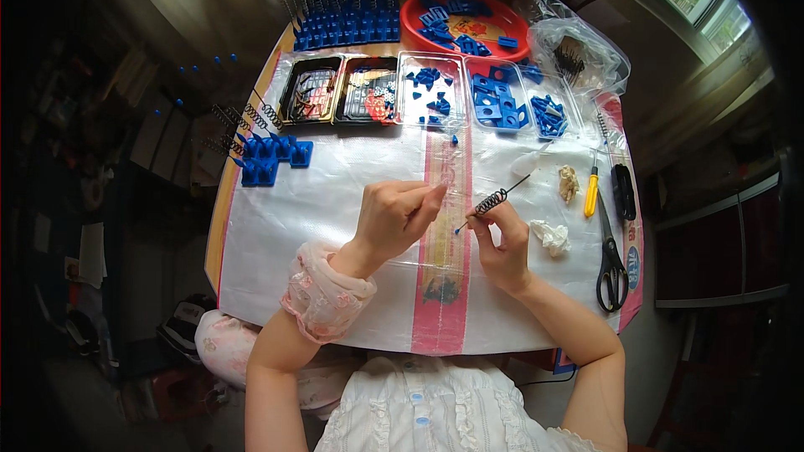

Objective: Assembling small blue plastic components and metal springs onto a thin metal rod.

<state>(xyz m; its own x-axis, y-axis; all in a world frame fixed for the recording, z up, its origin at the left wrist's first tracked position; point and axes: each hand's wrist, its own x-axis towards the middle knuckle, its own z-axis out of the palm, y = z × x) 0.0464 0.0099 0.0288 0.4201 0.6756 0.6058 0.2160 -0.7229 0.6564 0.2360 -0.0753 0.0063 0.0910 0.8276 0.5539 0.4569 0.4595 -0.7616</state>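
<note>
My right hand (504,249) pinches a thin black rod with a coil spring (491,202) around it. The rod slants up to the right, and a small blue tip (458,231) sits on its lower left end. My left hand (395,216) is held just to the left, thumb and forefinger pressed together; whatever they may hold is too small to make out. The two hands are apart. Ahead of them, a small blue piece (455,140) lies on the table sheet. Assembled blue bases with springs and rods (272,155) stand at the left.
Black trays (314,88) and a clear tray of small blue pieces (429,113) line the back, beside trays of larger blue parts (500,103). Behind are a red basin (408,21) and more assembled units (347,32). Rightward lie crumpled tissue (550,238), a yellow-handled screwdriver (591,197) and scissors (612,276).
</note>
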